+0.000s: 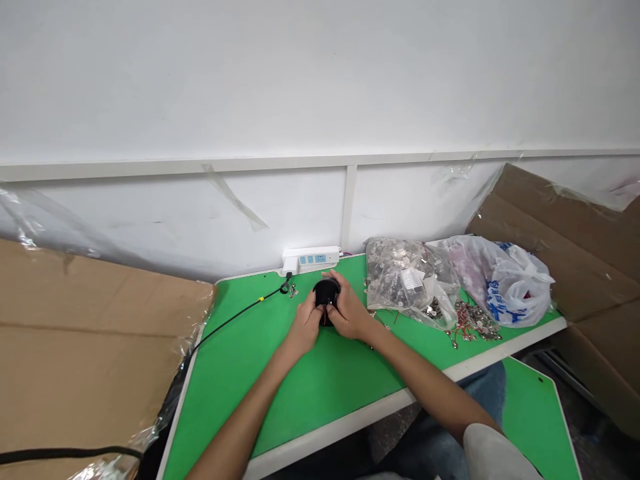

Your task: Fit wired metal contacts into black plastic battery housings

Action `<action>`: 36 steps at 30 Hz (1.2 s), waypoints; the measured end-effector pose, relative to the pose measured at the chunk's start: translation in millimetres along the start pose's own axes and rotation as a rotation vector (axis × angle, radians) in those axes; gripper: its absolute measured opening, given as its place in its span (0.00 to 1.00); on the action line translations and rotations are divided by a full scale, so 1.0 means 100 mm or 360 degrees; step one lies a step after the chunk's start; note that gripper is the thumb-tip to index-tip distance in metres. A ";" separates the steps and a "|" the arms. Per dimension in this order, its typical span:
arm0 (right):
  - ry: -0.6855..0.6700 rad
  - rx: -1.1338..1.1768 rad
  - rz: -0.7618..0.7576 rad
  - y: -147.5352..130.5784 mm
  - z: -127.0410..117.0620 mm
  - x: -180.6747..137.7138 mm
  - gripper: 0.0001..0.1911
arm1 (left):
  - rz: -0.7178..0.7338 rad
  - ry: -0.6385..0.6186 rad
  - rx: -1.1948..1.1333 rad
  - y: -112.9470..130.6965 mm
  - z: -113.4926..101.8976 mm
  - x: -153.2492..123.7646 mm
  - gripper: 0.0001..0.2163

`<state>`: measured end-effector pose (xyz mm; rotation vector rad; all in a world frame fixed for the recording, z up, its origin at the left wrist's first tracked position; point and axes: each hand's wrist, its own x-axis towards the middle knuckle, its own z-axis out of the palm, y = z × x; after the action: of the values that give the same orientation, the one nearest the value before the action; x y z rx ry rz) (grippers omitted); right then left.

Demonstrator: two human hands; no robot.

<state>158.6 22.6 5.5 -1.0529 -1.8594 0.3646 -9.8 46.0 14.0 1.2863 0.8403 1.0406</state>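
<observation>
Between my two hands is a round black cup-like part point(327, 291), with a bit of red, perhaps a wire, showing at its near side. My left hand point(306, 321) wraps around its left side, thumb at the front. On the right side my right hand point(349, 312) grips it the same way, with fingertips reaching over the far rim. Both thumbs meet near the red bit. What the black part is exactly, I cannot make out. The hands are over the middle of the green tabletop point(310, 393).
A white power strip point(313, 258) with a plugged-in black cable point(225, 323) lies by the wall. To the right are a clear bag of metal parts point(407, 280), a pile of small metal pieces with red wires point(473, 323) and a white plastic bag point(520, 287). Cardboard point(95, 353) flanks the table.
</observation>
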 end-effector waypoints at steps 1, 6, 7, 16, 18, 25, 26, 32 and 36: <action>-0.0011 -0.0020 -0.0021 0.00 0.00 0.00 0.44 | 0.0004 0.0013 -0.0021 0.00 -0.01 0.00 0.17; 0.0009 -0.0062 -0.0113 0.03 0.00 0.00 0.44 | 0.0088 -0.0001 -0.0033 -0.02 -0.04 0.00 0.17; 0.0027 -0.0057 -0.0134 0.03 0.00 0.00 0.43 | 0.0087 -0.0004 -0.0018 -0.03 -0.04 0.00 0.17; 0.0076 -0.0030 -0.0157 0.04 -0.01 0.00 0.41 | -0.0081 0.0024 -0.0140 -0.04 -0.03 -0.04 0.16; 0.0067 -0.0033 -0.0140 0.05 0.00 -0.01 0.41 | 0.0000 -0.0016 -0.0028 -0.02 -0.03 -0.04 0.18; 0.0050 0.0009 -0.0131 0.04 -0.01 -0.02 0.41 | 0.0137 -0.0082 0.0113 -0.03 -0.01 -0.06 0.22; 0.0047 0.0017 -0.0119 0.03 -0.01 -0.02 0.41 | 0.0141 -0.0082 0.0107 -0.04 -0.01 -0.06 0.23; 0.0022 0.0025 -0.0049 0.08 0.02 -0.02 0.42 | 0.0161 -0.0073 0.0103 -0.10 0.00 -0.04 0.24; 0.0003 0.0056 -0.0029 0.09 0.00 -0.01 0.42 | 0.0165 -0.0065 0.0014 -0.16 0.04 -0.01 0.23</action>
<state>163.2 27.0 -1.3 -1.0117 -1.8530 0.3844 -4.1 44.3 -1.2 1.3662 0.7547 1.0895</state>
